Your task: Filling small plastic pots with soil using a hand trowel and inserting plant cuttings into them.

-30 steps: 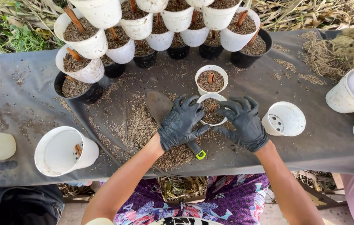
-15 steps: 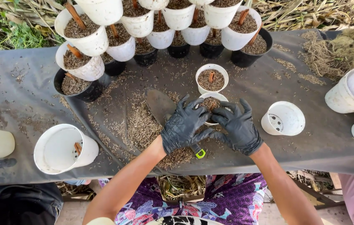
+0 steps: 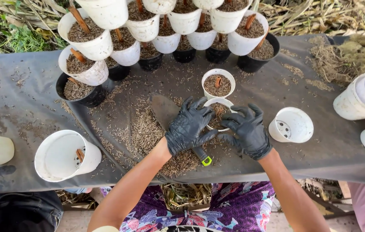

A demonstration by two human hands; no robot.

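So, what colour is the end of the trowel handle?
Bright green, at the tip of the trowel handle below the left hand; head view.
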